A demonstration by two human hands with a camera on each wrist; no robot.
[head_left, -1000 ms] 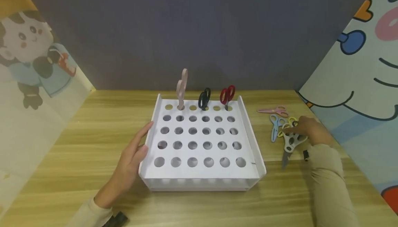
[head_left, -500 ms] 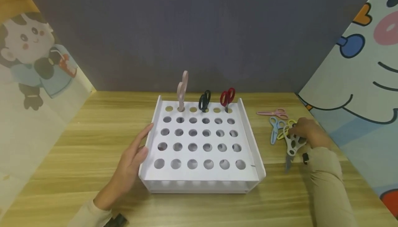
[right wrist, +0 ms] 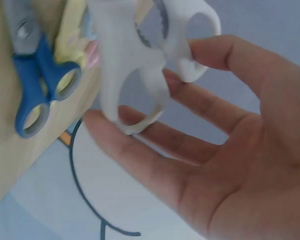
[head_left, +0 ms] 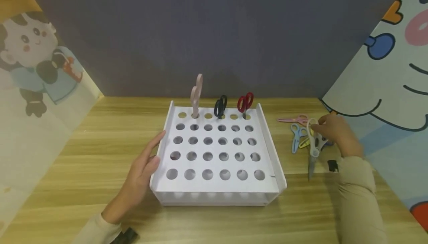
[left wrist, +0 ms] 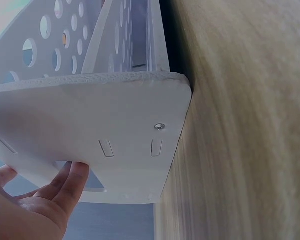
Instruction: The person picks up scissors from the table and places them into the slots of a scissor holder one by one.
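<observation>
My right hand (head_left: 339,134) holds a pair of white-handled kitchen scissors (head_left: 314,152), raised a little at the right, blades pointing down toward me. In the right wrist view, the thumb and fingers are on the two white handle loops (right wrist: 110,60). My left hand (head_left: 138,175) rests against the left side of a white rack (head_left: 214,185) with rows of round holes. The left wrist view has its fingertips (left wrist: 79,170) at a cut-out in the side panel. Pale pink scissors (head_left: 195,99), black scissors (head_left: 219,107) and red scissors (head_left: 245,103) stand in the back row.
Pink scissors (head_left: 295,120), light blue scissors (head_left: 296,136) and partly hidden yellow scissors (head_left: 304,143) lie right of the rack. Dark-blue-handled scissors (right wrist: 32,95) lie beside them in the right wrist view. A small black object (head_left: 333,165) is by the right sleeve. Walls border the wooden table.
My right hand has lifted the white-handled scissors off the pile, and their handles now stand higher with the blades hanging down. The left hand and rack have stayed put.
</observation>
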